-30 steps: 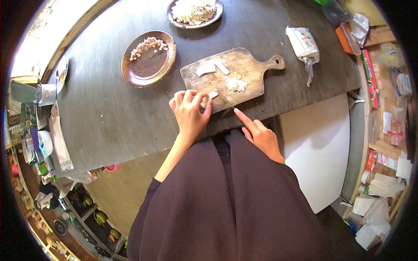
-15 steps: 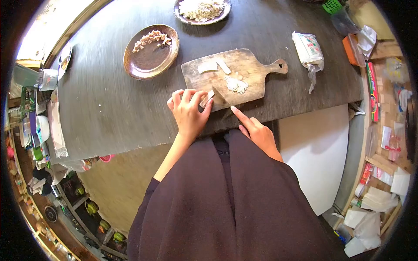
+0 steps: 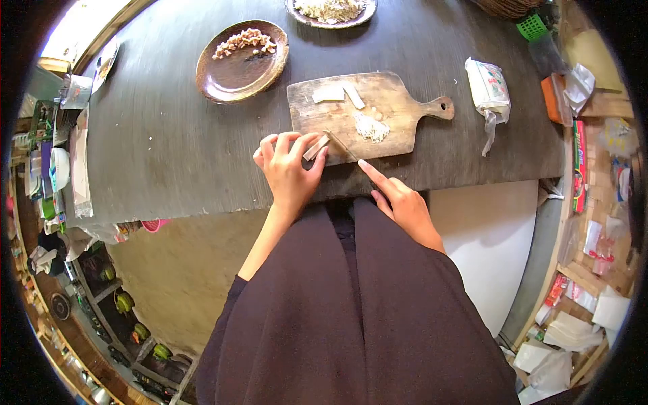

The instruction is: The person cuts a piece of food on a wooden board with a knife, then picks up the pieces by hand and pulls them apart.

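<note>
Near the lower left edge of the wooden cutting board (image 3: 395, 101), my left hand (image 3: 289, 172) pinches a small pale food block (image 3: 316, 148) between thumb and fingertips. A knife (image 3: 341, 145) lies across the board's lower edge beside that block, its blade seen nearly edge-on. My right hand (image 3: 405, 210) grips the knife's handle, which is mostly hidden, with the index finger stretched along the back of the blade. Farther up the board are two flat white pieces (image 3: 329, 93), and finely chopped white bits (image 3: 371, 128) form a small heap right of the blade.
A brown plate (image 3: 229, 86) with small diced pinkish pieces (image 3: 246, 43) stands beyond the board to the left. Another plate (image 3: 329, 25) heaped with pale shreds is at the back. To the right lies a filled plastic bag (image 3: 487, 86). Shelves with packages line both sides.
The view has shifted slightly, so the board sits a little higher and farther right. The knife blade has tilted more edge-on beside the block; both hands keep their grip.
</note>
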`<state>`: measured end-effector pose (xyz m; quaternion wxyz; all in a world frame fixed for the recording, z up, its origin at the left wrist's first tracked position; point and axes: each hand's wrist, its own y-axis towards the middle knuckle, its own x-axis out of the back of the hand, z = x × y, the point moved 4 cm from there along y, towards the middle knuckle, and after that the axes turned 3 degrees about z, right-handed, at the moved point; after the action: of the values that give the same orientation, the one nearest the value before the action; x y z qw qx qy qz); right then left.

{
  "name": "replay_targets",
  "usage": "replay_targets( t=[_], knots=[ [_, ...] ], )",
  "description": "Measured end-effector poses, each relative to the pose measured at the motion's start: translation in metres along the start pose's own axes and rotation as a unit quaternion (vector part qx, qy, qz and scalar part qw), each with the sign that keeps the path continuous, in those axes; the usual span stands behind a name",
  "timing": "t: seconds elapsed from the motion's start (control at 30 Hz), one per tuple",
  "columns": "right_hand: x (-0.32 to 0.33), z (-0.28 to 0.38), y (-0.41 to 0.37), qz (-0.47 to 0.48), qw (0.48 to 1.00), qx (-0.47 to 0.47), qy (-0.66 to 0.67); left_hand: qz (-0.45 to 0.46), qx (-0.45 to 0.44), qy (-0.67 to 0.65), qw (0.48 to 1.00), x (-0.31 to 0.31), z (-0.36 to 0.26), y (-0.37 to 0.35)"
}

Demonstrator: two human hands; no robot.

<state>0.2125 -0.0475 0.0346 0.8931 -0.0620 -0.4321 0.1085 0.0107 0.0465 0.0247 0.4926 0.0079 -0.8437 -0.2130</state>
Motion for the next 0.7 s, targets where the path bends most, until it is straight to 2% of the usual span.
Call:
replay_targets(
  t=[0.2,0.4,0.57,0.7],
  knots=[
    [0.000,0.001,0.000,0.018,1.000,0.010,-0.004,0.013,-0.007,0.013,1.000,0.001,0.010,-0.005],
    [0.001,-0.005,-0.004,-0.041,0.999,0.023,0.009,0.011,0.015,0.033,0.999,0.014,0.008,-0.012],
    [-0.005,-0.001,-0.005,0.025,1.000,-0.017,-0.010,0.015,0.018,0.033,0.999,0.012,0.011,-0.019],
    [-0.002,-0.003,-0.006,-0.015,0.999,-0.013,-0.037,0.010,0.019,0.038,0.999,0.011,0.011,-0.017]
  ],
)
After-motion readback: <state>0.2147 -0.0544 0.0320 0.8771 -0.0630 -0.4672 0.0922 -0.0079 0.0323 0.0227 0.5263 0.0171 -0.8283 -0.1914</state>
